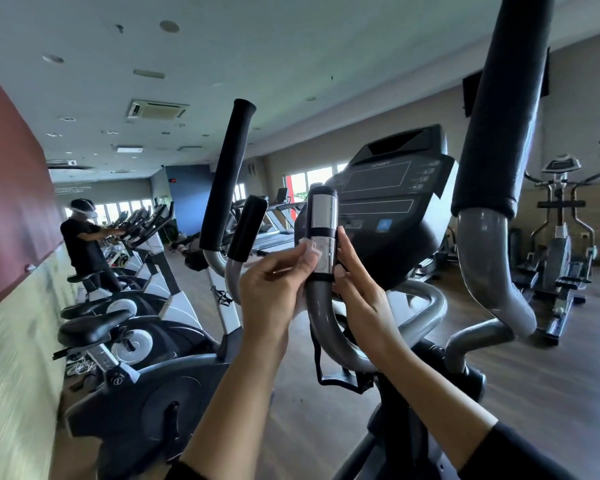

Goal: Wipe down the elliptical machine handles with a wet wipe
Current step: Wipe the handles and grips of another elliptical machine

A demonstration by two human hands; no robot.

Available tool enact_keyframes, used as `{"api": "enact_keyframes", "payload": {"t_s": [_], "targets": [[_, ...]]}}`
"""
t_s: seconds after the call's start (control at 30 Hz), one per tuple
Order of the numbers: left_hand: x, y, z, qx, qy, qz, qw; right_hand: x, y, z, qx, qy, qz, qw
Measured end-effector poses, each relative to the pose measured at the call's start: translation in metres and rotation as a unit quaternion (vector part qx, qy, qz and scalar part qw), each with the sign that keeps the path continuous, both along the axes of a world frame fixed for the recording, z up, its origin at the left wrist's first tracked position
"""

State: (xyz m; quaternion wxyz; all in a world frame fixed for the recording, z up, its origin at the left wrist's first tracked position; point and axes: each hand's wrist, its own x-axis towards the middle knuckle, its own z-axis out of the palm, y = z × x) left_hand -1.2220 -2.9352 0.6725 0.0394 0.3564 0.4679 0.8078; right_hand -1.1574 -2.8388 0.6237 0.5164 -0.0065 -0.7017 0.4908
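Fingertips [303, 259] of the left hand [271, 289] pinch a thin, crumpled white wet wipe [309, 245] against the chrome sensor plate of the short grey tubular handle [321, 216]. The right hand [357, 292] curls round the handle's other side, steadying it. The wipe looks limp and light and would likely bunch up, so it should probably be wrapped flat round the grip. The polished plate is probably slick, and the rigid tube below should give a firmer hold.
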Motion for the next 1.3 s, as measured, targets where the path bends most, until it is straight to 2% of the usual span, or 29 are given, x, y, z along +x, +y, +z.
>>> {"api": "enact_keyframes", "payload": {"t_s": [0.2,0.33,0.43,0.6,0.73,0.9,1.1,1.3], "targets": [[-0.002,0.016,0.017,-0.009,0.083,0.094,0.992,0.005,0.003,-0.005,0.03,-0.001,0.007,1.0],[0.007,0.001,-0.005,-0.025,0.074,0.1,0.992,0.01,0.003,-0.006,0.07,-0.021,0.008,0.997],[0.008,0.001,0.005,-0.047,0.051,0.097,0.993,0.009,0.005,-0.005,0.091,-0.024,-0.006,0.996],[0.017,0.006,0.012,-0.068,0.125,0.171,0.975,0.013,0.01,-0.002,0.119,-0.023,-0.013,0.993],[0.022,-0.005,0.006,-0.117,0.122,0.176,0.97,0.013,0.016,-0.001,0.143,-0.017,-0.006,0.99],[0.029,0.007,0.025,-0.119,0.152,0.229,0.954,0.016,0.019,0.002,0.141,-0.031,0.021,0.989],[0.032,0.001,0.007,-0.163,0.162,0.279,0.932,0.015,0.021,0.001,0.132,-0.03,0.046,0.99],[0.035,0.018,0.032,-0.106,0.205,0.339,0.912,0.015,0.022,0.003,0.149,-0.037,0.043,0.987]]}}
